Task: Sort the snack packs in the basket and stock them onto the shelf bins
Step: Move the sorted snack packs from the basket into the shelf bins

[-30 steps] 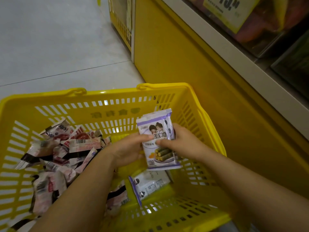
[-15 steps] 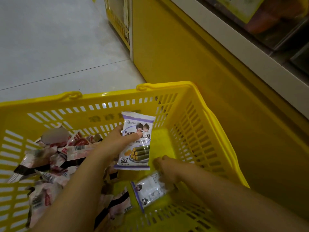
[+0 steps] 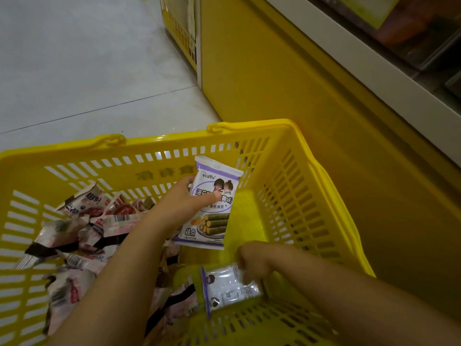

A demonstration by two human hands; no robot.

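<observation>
Two purple-white seaweed packs are in play: the left hand pinches the upright pack above the floor of the yellow basket — thumb across its front, fingers behind; the right hand reaches down, fingers curled over a corner of the flat pack lying on the basket bottom; pink-red packs heap at the basket's left side — beside the left forearm.

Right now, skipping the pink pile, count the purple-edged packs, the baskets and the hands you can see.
Purple-edged packs: 2, the held pack in the left hand and the lying pack under the right hand
Yellow basket: 1
Hands: 2
Total: 5
</observation>
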